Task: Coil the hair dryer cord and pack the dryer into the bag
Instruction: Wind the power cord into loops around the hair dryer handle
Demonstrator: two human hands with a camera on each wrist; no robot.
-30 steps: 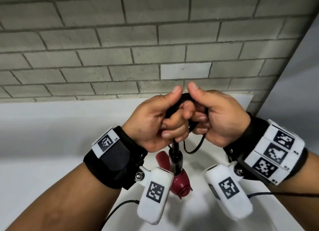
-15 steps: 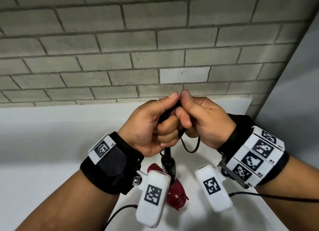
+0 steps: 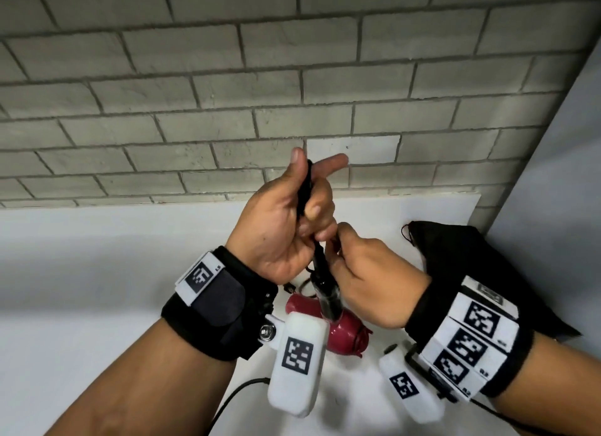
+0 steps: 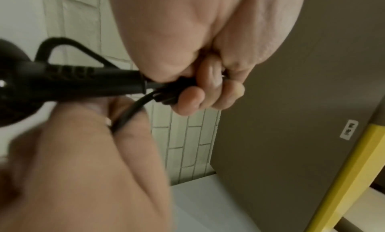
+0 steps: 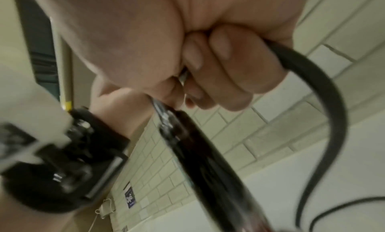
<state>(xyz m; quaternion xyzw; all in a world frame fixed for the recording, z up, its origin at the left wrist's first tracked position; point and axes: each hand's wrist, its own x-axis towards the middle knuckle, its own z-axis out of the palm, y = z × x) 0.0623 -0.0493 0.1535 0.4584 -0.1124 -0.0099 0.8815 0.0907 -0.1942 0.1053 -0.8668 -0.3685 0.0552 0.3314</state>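
Left hand (image 3: 279,227) gripping coiled cord (image 3: 305,188) bundle above the surface (image 3: 97,273), thumb up, index finger now extending; half a second back both fists pressing together at one height. Hair dryer (image 3: 341,331) hanging red head down from the cord, handle upright. Right hand (image 3: 374,282) now dropping below left, fingers curling round a cord loop, probably tucking the end. Bag (image 3: 471,260) lying at right, unopened. Coiling nearly finishing; packing pending.

Right hand (image 3: 374,282) dropped beside handle (image 3: 327,297); bag (image 3: 468,260) appeared.
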